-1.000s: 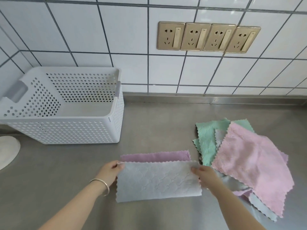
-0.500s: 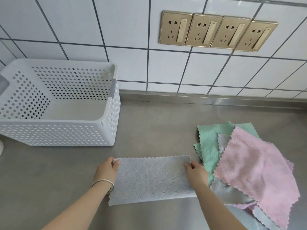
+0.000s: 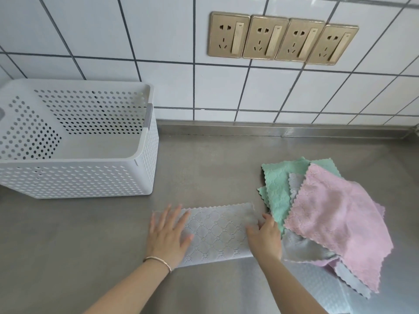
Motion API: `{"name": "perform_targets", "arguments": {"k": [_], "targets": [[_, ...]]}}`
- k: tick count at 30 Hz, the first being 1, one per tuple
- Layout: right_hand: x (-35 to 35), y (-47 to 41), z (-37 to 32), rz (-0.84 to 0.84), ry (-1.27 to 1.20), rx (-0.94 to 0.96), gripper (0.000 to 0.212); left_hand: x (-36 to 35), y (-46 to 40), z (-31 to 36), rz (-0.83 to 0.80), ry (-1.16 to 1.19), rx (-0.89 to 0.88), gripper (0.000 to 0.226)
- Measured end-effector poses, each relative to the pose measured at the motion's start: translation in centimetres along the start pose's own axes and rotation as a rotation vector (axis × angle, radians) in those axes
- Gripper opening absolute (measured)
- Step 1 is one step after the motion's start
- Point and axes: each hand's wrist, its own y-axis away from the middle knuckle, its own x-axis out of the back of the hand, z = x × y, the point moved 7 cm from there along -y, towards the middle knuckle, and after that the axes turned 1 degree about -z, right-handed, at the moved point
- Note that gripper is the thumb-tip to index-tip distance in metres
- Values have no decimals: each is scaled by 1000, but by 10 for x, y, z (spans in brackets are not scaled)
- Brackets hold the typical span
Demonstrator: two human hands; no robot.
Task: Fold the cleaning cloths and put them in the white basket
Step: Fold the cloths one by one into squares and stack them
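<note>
On the steel desk [image 3: 95,245], flat left fingers [image 3: 169,219] and curled right fingers [image 3: 254,230] press a half-folded grey cloth [image 3: 217,232] between them; white basket [image 3: 74,180] beyond looks empty, pile [image 3: 328,214] right unfolded.

A brushed stainless steel counter [image 3: 215,164] is carrying all items. A white perforated basket [image 3: 74,180] is standing on it at the far left. A grey folded cloth [image 3: 217,232] is lying flat on the steel, near the basket's front right corner. Further right of the basket, a loose pile of cloths [image 3: 322,214] is resting on the counter, a pink one lying uppermost over green and grey ones.
</note>
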Motion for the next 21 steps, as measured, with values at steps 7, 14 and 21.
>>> {"name": "perform_targets", "arguments": {"k": [7, 14, 21], "targets": [[-11, 29, 30, -63, 208, -92, 47, -47, 13, 54, -329, -85, -236, 76], [-5, 27, 34, -152, 315, -159, 32, -46, 9, 56, -468, -96, -226, 96], [9, 69, -28, 133, 14, 276, 21, 18, -8, 78, -364, 890, 197, 59]]}}
